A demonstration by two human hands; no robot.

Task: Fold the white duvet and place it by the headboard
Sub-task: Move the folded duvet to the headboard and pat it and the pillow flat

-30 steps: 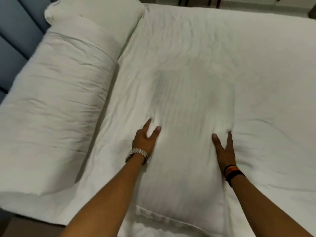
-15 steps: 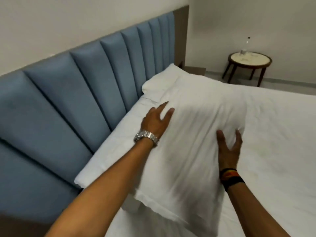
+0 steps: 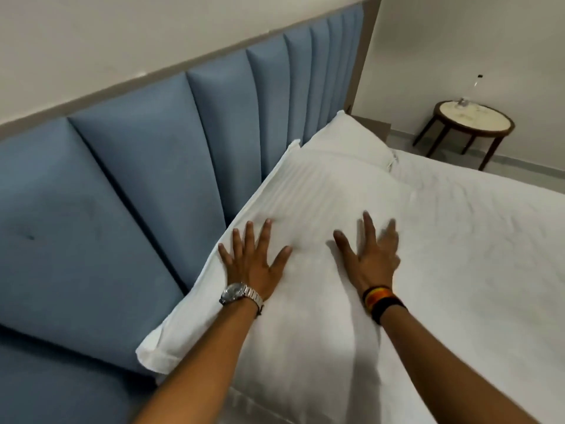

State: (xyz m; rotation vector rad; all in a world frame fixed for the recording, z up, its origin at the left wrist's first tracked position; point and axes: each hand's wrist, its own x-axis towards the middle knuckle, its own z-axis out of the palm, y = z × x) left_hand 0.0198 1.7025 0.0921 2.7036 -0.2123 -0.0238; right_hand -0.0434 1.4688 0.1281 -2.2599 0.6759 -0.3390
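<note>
A white striped pillow (image 3: 321, 197) lies along the blue padded headboard (image 3: 146, 185). My left hand (image 3: 253, 264) rests flat on its left part, fingers spread. My right hand (image 3: 371, 258) lies flat on the middle of the pillow, fingers spread and blurred. Neither hand holds anything. White folded bedding (image 3: 162, 347) shows along the pillow's left edge against the headboard. It looks like the folded duvet, mostly hidden under the pillow. A second white pillow (image 3: 345, 139) sits at the far end by the headboard.
The white bed sheet (image 3: 474, 264) spreads to the right. A round dark-legged side table (image 3: 474, 120) with a glass item on it stands beyond the bed's far corner, by the wall.
I lifted the pillow off the mattress and set it down along the headboard. Both hands went from gripping its sides to lying flat on top of it.
</note>
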